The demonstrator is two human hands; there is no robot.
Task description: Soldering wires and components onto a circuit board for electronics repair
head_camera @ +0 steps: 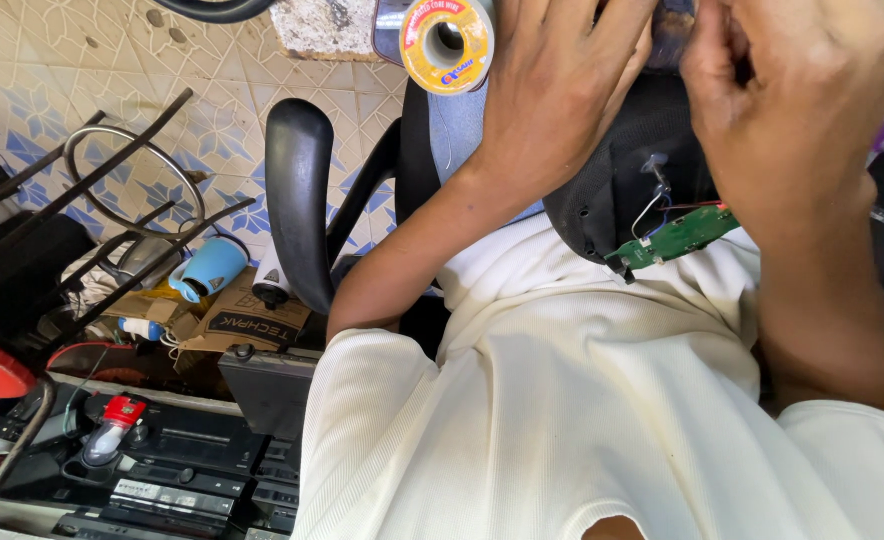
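The left hand lies with fingers spread over a black device housing. At three o'clock, the right hand pinches something hidden. At six o'clock, a green circuit board dangles; at nine, a solder spool.

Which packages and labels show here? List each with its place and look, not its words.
Solder spool label: top centre, beside the left hand; round, yellow with red and blue print.
Cardboard box: lower left, beside the chair armrest; brown, flattened, dark print.
Sticker on the black device: bottom left; small white rectangle.
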